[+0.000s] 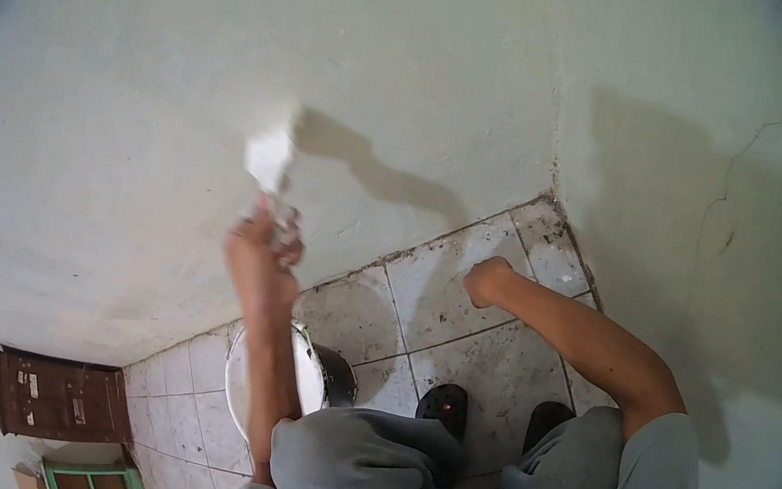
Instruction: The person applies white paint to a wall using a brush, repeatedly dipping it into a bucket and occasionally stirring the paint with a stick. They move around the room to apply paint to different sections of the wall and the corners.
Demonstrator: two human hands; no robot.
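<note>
Before open wall (423,98) above floor edge (448,237), left fingers (289,248) around tool (269,161), right fingers (481,278) curled.

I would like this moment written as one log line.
left hand: holds white tool, blurred, wall contact unclear | right hand: curled, above floor | bucket: on floor, white inside

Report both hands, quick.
Left hand: closed, holding a white-ended tool, blurred, up near the wall.
Right hand: curled closed; no held object visible.
</note>
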